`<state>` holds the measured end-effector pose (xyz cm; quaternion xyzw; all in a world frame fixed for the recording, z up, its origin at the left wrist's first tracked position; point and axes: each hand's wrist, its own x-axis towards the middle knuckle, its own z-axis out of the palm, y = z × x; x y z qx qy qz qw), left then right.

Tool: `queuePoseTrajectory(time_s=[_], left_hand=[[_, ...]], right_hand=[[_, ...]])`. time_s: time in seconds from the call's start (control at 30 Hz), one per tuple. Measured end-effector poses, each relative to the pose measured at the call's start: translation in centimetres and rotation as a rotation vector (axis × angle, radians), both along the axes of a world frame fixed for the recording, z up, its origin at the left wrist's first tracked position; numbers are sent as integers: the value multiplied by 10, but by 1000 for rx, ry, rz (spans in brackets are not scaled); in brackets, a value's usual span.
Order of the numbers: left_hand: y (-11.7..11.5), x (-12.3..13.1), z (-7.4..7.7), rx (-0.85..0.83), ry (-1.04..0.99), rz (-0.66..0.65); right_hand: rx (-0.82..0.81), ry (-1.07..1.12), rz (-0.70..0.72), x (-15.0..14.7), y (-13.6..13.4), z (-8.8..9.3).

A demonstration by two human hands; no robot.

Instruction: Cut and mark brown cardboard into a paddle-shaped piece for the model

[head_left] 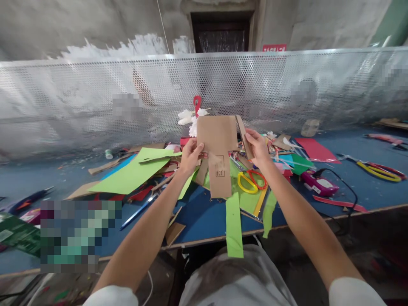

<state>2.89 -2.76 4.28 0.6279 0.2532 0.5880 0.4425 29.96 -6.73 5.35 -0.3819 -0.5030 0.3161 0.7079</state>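
Note:
A brown cardboard cutout (217, 131), wide at the top with a narrower printed tab below, is raised above the cluttered bench. My left hand (190, 155) pinches its left edge between thumb and fingers. On the other side my right hand (257, 146) grips a narrow cardboard strip (242, 134) at the cutout's right edge; whether the strip is joined to it I cannot tell. Below lie scissors with yellow and red handles (247, 182), and a green paper strip (234, 227) hangs over the bench edge.
Green paper (134, 172) and scraps cover the blue bench (197, 223). To the right are a purple device (319, 183) with a black cord, yellow-and-red-handled pliers (378, 170) and red card (315, 148). A blue pen (138, 212) lies left. A perforated metal screen (153, 97) stands behind.

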Motion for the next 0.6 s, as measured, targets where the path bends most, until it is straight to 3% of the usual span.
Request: queuePoseTrajectory(time_s=[0.17,0.3,0.5,0.6], left_hand=[[0,6,-3,9,5,39],[6,5,-5,9,-107,113],[15,1,-10,9,-190,212],[17,2,-11,14,-206,239]], right_hand=[[111,-348,-60,-29,-23,5],[121,-557,41,-44,-28,0],[16,-550,-10,-42,-12,-14],[-67,-571,173,-39,-8,-19]])
